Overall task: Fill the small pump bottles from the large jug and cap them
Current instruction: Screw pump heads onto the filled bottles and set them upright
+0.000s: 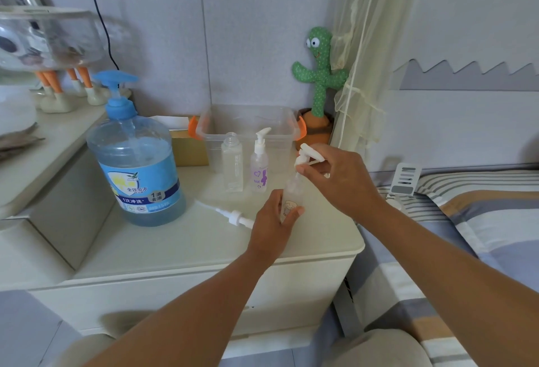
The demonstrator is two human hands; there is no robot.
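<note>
Head view, nearest first: the left hand grips a small pump bottle at the right side of the desk, and the right hand pinches its pump head just above. The pump probably wants moving straight along the neck, with the bottle held steady, so nothing snags or tips. Left lies a loose pump; beyond stand an uncapped bottle, a capped bottle and the large jug.

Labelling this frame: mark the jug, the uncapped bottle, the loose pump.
jug [140, 180], head view, blue label.
uncapped bottle [232, 166], head view, clear body.
loose pump [235, 216], head view, white collar.
</note>
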